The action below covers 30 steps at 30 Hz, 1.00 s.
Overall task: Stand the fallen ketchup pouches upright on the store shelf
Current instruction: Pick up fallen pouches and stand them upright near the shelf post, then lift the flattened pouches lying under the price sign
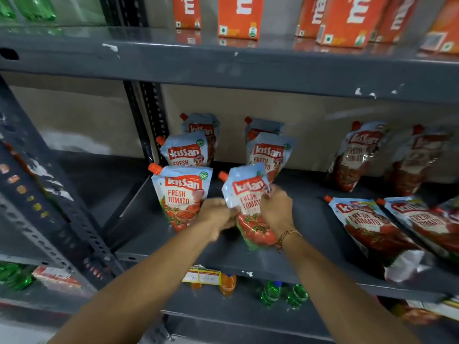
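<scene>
A pouch (249, 207) is held near the front of the grey shelf (310, 219), in the second column from the left, in front of two pouches already standing (269, 157); it is gripped from both sides, the left hand (217, 214) closed on its left edge and the right hand (275, 207) closed on its right edge and upper face; the base appears to touch the shelf, though contact is partly hidden by the hands. Risks, as judged: the soft top is seen crumpled under the right fingers, so the pouch could fold or slump forward when let go if the gusset is not spread flat; the front edge of the shelf is near, so a forward tip could carry it off; the left hand is just beside the standing neighbour (182, 197), which could be knocked over on withdrawal. Orientation: the long axis runs roughly vertical, tilted with the top leaning left and back; the orange cap (223, 175) points up and left; the printed face is turned toward the camera. Two fallen pouches (367, 227) lie flat at the right, caps to the far left, not yet righted; two more (357, 157) lean against the back wall beyond them.
</scene>
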### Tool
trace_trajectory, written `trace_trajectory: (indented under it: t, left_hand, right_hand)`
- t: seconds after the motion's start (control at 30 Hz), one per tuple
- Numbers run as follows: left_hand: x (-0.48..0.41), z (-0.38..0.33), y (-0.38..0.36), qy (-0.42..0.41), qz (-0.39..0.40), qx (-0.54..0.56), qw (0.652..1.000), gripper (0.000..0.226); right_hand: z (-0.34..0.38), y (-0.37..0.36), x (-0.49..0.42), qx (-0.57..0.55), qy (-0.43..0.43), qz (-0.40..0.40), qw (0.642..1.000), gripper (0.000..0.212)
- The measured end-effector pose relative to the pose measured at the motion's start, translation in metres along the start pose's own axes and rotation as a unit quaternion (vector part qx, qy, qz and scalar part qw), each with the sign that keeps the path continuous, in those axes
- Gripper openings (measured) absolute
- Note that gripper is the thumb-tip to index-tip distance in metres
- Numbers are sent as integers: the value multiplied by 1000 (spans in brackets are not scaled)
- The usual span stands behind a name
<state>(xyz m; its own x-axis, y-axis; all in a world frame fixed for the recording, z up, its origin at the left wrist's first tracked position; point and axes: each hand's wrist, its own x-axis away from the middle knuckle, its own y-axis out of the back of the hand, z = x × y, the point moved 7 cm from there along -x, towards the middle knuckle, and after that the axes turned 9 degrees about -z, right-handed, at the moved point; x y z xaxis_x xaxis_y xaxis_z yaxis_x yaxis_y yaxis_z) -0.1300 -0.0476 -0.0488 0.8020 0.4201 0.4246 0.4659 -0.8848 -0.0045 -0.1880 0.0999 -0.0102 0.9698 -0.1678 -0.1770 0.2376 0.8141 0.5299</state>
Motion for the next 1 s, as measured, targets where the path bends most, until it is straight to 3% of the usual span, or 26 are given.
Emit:
trace_trajectory:
  t: [0.07,0.13,0.23,0.3,0.37,0.47,0.63,0.77,0.9,1.0]
  left_hand:
    - [1,-30,2,-162,-35,-100,981,12]
    - [5,-43,-2,-268,-64,-196,941,12]
    - [4,-30,-2,-268,-101,-251,924,17]
    - [9,-19,-6,-262,-122,-230,929,20]
    - [14,-4,-10,-219,-184,-174,942,32]
    - [28,35,-30,-35,-245,-38,968,41]
    - [52,59,-136,84,-68,43,993,27]
    - [61,57,-212,129,23,21,991,11]
    - [61,57,-259,164,75,-6,984,16]
    - [67,61,-282,186,104,-2,977,10]
  right_hand:
    - [4,17,2,-85,43,-73,993,26]
    - [-1,25,6,-135,53,-103,984,25]
    - [-20,13,8,-138,3,-48,989,20]
    - [-27,11,5,-132,-2,-22,991,18]
    - [-30,14,3,-122,8,4,992,20]
    - [-36,28,0,-74,46,38,996,35]
    - [-77,108,-38,102,42,-4,994,40]
    - [-133,177,-66,356,-62,31,932,43]
    - [-161,202,-74,316,-97,132,934,45]
    - [-173,213,-77,228,-134,134,955,43]
